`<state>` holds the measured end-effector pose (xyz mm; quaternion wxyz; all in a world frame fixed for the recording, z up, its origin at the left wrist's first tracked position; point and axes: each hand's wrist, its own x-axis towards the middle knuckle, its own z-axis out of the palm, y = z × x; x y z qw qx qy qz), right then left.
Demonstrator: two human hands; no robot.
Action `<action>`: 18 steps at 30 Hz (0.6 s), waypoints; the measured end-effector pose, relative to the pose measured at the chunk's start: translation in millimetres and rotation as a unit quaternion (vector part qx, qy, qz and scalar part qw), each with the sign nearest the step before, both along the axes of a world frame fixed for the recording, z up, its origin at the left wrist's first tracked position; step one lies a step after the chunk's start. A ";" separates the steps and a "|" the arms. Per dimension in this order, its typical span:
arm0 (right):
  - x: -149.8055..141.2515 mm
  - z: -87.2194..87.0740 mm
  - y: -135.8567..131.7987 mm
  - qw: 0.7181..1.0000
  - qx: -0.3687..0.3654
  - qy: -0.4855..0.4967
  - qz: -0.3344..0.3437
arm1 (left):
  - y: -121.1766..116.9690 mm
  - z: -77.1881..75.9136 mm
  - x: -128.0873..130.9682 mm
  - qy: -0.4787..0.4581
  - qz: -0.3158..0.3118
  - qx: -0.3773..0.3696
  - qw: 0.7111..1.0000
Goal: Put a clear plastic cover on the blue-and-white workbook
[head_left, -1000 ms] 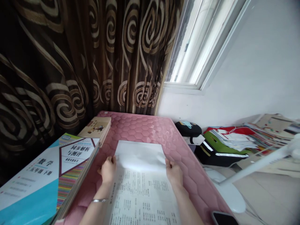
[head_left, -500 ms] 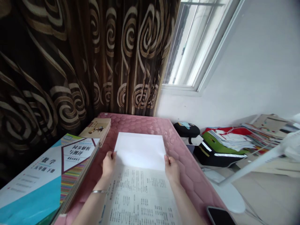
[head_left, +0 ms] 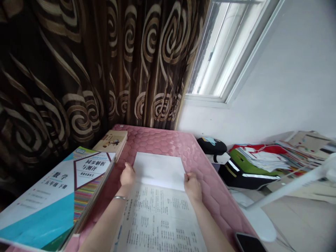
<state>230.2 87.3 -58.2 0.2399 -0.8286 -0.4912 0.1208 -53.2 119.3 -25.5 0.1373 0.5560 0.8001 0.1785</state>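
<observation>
A blank white sheet of paper is held by its two side edges in front of me. My left hand is closed on the left edge, thumb on top. At the right edge, my right hand pinches the same sheet. Nearer to me, under my forearms, lies a printed sheet with dense columns of text, and the near part of the white sheet meets it. Whether the two are joined cannot be made out. A silver bracelet circles my left wrist.
A pink quilted surface carries a stack of workbooks and smaller tan booklets at left. A phone lies near right. Beyond are a white lamp, a green-black bag and stacked papers. A patterned curtain hangs behind.
The whole view has shifted slightly. The far edge of the white sheet sits lower and looks more tilted, and the sheet shows shorter. Both hands keep their hold on its sides.
</observation>
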 end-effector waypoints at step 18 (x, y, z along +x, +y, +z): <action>-50.1 15.0 -3.2 0.959 0.066 -0.206 0.183 | -24.5 -27.6 80.1 0.111 -0.322 0.002 0.940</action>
